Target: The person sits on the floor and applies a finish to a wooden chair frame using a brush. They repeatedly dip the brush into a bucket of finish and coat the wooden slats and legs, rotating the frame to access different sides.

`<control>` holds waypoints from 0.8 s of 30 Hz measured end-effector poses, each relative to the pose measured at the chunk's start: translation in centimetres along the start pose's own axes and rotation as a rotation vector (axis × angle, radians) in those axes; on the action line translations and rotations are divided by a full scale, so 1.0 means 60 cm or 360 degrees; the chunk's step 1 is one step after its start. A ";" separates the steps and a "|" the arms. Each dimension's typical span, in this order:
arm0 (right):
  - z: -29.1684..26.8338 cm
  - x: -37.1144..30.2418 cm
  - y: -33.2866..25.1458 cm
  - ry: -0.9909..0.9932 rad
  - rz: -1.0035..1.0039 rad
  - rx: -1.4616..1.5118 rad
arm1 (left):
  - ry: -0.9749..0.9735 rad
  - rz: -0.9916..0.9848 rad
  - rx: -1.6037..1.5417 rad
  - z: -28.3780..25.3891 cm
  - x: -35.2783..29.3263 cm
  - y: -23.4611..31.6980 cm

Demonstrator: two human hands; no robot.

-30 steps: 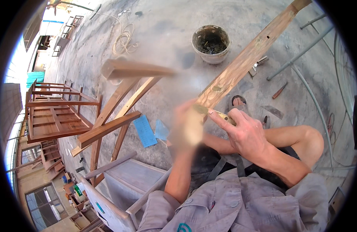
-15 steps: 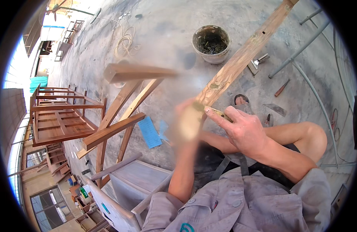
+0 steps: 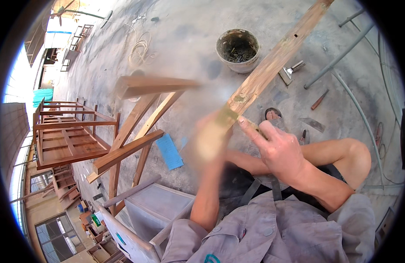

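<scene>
A long pale wooden beam slants from near my lap up to the top right, with a small dark hole and several greenish filler patches on its face. My left hand is wrapped round its near end, blurred in part by a smear in the picture. My right hand is closed on what looks like a putty knife, mostly hidden by the fingers. Its index finger stretches along the tool to the beam's edge, beside a wide olive-green patch of filler.
A filler-stained bucket stands beyond the beam. On the floor to the right lie a wide scraper, a screwdriver-like tool and a flat metal blade. Brown wooden pieces and a grey stool-like frame stand left; metal tubing is at right.
The olive-green patch by my right index finger looks wider. My right hand has shifted slightly right and toward me along the beam, and the beam has moved a little.
</scene>
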State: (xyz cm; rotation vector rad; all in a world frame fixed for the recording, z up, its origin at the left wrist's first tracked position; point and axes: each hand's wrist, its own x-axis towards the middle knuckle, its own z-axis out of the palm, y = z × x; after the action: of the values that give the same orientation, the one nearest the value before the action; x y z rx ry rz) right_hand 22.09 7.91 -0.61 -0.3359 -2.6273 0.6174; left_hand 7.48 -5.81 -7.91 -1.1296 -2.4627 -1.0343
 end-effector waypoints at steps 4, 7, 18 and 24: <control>-0.020 0.010 0.014 0.0055 0.0019 -0.0013 | 0.0059 -0.0126 -0.0171 0.001 -0.007 0.001; -0.019 -0.005 0.013 0.0059 -0.0049 0.0017 | -0.0019 0.0238 0.0129 0.001 -0.001 -0.003; -0.028 0.002 0.023 0.0046 0.0028 0.0145 | 0.0005 0.0264 0.0203 0.006 -0.009 -0.006; -0.008 0.003 0.078 0.0417 0.0308 0.0635 | 0.0086 0.0089 -0.0086 0.008 -0.019 -0.001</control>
State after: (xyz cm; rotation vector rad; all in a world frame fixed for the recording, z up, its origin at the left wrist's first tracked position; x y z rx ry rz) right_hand 22.77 12.23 -2.38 -0.5095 -2.1762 1.0621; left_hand 8.26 -6.17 -8.80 -1.1638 -2.3612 -1.1063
